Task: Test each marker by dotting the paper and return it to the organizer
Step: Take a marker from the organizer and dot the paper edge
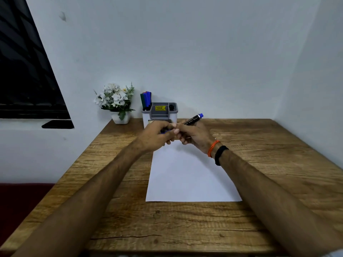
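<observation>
Black-barrelled marker [193, 120], blue at its end, is being gripped by the right hand [194, 135] above the paper [187, 175]; the left hand [156, 135] is pinching its blue cap [165, 132]. Behind, the organizer [160, 112] is standing on the wooden table [269, 164] against a white wall.

Looks to me like a home study corner or small office nook. I see a wood-grain counter [259, 164] pushed into a corner of plain white walls [185, 52], a dark window [22, 71] on the left, a potted white flower plant [117, 102], a grey desk organizer [161, 110] with markers [146, 100], and a white paper sheet [185, 179].
</observation>
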`<move>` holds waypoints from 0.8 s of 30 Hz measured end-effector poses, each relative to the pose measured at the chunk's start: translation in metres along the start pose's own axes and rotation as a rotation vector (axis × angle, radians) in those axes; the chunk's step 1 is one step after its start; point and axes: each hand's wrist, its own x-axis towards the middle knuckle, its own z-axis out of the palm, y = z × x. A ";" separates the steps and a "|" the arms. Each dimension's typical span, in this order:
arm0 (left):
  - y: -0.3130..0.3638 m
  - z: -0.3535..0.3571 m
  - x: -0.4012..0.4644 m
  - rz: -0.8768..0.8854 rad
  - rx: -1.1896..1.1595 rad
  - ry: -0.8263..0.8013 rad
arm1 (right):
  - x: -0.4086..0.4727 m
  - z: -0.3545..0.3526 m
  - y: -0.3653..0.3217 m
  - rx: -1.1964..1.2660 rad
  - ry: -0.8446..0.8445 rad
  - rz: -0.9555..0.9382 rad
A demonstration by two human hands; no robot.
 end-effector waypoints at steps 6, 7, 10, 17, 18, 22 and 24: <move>0.001 0.006 0.002 0.020 -0.043 -0.145 | 0.001 -0.005 0.005 0.028 -0.019 0.001; 0.000 0.008 0.001 0.011 -0.072 -0.163 | 0.001 -0.005 0.006 0.035 -0.028 -0.002; -0.004 0.013 0.001 0.006 -0.081 -0.187 | 0.003 -0.006 0.010 0.059 -0.058 0.003; -0.008 0.017 -0.001 0.138 -0.018 -0.093 | 0.006 -0.007 0.016 0.186 -0.118 0.030; -0.007 0.017 -0.001 0.141 -0.028 -0.093 | 0.006 -0.007 0.017 0.200 -0.113 0.030; -0.005 0.015 -0.005 0.132 -0.078 -0.096 | 0.011 -0.009 0.019 0.231 -0.099 0.006; -0.009 0.013 -0.006 0.108 -0.091 -0.111 | 0.011 -0.010 0.021 0.210 -0.103 -0.012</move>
